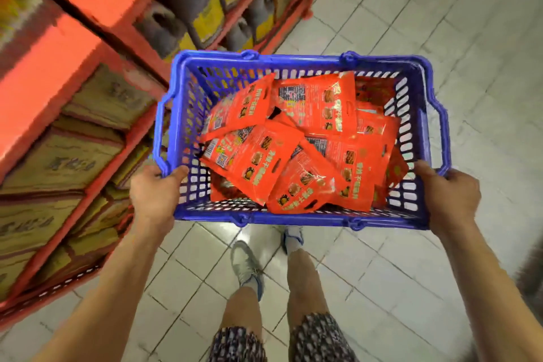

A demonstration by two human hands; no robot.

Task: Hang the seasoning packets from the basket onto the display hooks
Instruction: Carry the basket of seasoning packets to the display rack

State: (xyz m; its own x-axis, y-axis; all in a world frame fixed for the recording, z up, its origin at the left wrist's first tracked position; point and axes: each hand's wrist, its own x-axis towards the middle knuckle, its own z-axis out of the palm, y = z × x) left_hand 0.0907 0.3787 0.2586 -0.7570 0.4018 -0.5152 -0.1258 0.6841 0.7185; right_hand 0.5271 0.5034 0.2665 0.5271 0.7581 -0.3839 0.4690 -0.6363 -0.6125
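A blue plastic basket [296, 57] is held in front of me above the tiled floor. Inside lie several red seasoning packets [296, 150], piled loosely and overlapping. My left hand [154, 188] grips the basket's left rim near the near corner, thumb over the edge. My right hand [449, 194] grips the right rim at the near corner. The display hooks are out of view.
A red shelf unit [73, 88] runs along the left, holding cardboard boxes [61, 161] low down and dark jugs with yellow labels [202, 6] further on. Pale floor tiles [440, 23] stretch ahead and to the right. My legs and shoes [246, 264] are below the basket.
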